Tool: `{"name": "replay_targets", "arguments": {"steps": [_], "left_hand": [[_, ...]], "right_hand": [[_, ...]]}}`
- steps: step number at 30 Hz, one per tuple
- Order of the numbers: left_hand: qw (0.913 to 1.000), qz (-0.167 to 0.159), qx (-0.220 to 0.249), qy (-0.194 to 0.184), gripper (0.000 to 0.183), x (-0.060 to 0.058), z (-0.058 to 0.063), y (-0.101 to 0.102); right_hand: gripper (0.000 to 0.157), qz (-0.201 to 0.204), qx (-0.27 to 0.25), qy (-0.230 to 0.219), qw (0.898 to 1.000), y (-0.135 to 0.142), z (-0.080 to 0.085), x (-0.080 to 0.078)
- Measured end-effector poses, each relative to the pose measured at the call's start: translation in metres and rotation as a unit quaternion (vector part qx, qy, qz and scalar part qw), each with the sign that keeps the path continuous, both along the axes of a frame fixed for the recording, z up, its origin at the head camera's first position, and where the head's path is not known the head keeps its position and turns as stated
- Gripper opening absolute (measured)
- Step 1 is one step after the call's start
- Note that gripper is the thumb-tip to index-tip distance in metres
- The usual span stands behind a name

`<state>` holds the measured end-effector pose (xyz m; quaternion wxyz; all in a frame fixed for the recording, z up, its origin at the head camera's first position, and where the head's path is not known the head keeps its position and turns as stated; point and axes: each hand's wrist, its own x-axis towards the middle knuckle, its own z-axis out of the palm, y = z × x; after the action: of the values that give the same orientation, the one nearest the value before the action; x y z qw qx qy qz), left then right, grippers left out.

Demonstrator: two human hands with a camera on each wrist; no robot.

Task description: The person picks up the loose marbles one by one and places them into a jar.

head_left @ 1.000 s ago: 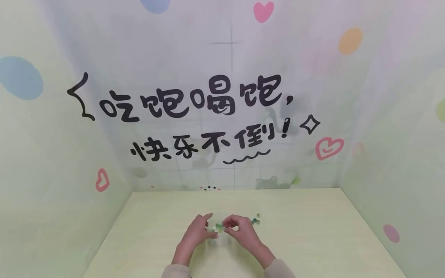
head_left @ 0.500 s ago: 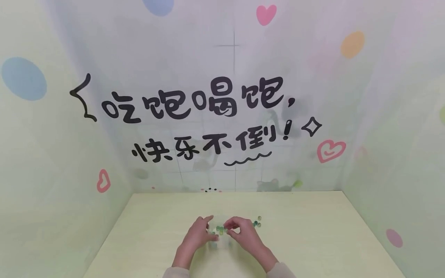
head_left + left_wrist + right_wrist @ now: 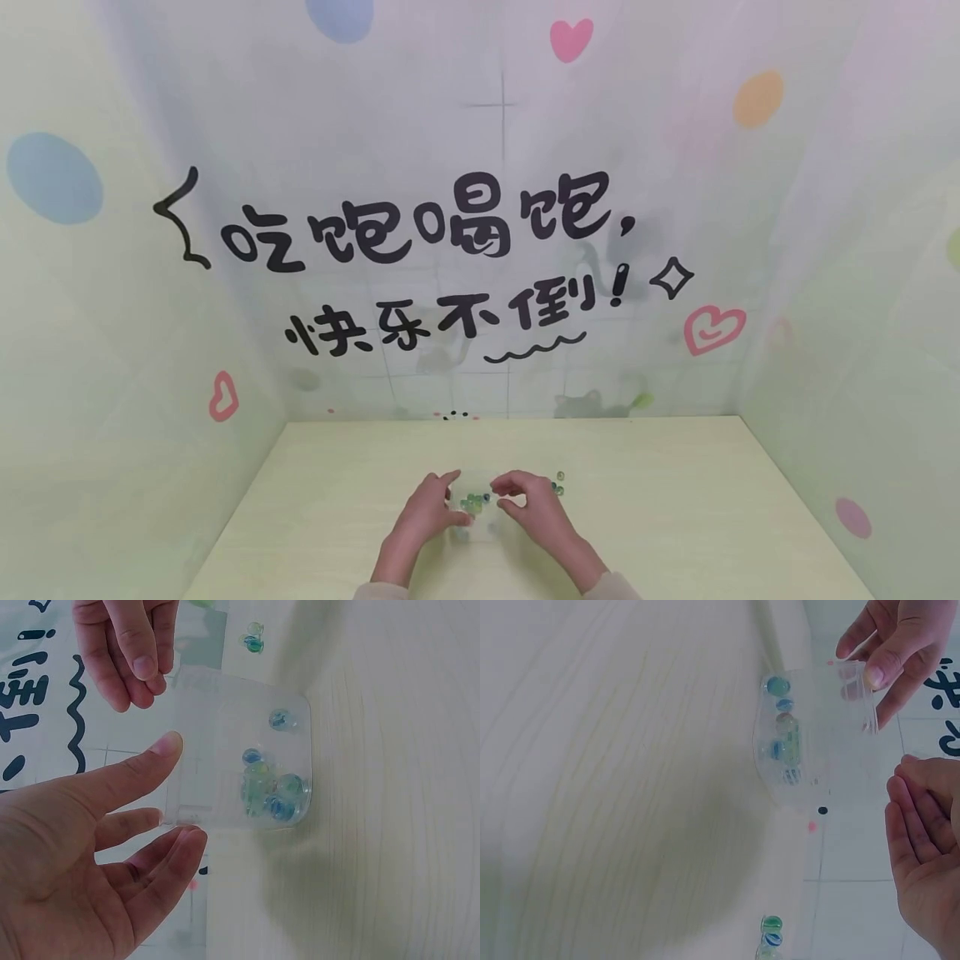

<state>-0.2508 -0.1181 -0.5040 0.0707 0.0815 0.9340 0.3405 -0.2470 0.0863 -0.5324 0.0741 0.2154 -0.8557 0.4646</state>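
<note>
A clear plastic box [image 3: 214,742] stands on the table with several blue and green marbles [image 3: 259,784] on its bottom. My left hand [image 3: 429,510] grips it near the rim, with the thumb on one side and fingers at the other. Beside the rim on the right is my right hand [image 3: 536,507]; its fingers are bent and I see nothing between them. In the right wrist view the right hand [image 3: 930,825] is apart from the box [image 3: 832,742]. A dark blue marble [image 3: 486,497] shows near the right side inside the box.
A few loose marbles [image 3: 560,490] lie on the pale wooden table [image 3: 675,500], just behind and right of the right hand. A printed backdrop [image 3: 420,125] with black writing encloses the table at the back and sides.
My right hand's fingertips have parted and drawn slightly right from the box. A dark blue marble now shows inside it. The left hand keeps its grip.
</note>
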Motion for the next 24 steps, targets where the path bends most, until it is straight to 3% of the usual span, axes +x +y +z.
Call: {"name": "replay_targets", "arguments": {"steps": [13,24], "left_hand": [[1.0,0.006,0.003,-0.004,0.077,0.003,-0.003,0.005],[1.0,0.006,0.005,0.004,0.078,0.002,-0.004,0.0]], "right_hand": [[0.021,-0.078,0.001,0.004,0.997,0.031,-0.003,-0.002],[0.022,-0.13,-0.042,0.006,0.991,0.055,-0.007,-0.01]]}}
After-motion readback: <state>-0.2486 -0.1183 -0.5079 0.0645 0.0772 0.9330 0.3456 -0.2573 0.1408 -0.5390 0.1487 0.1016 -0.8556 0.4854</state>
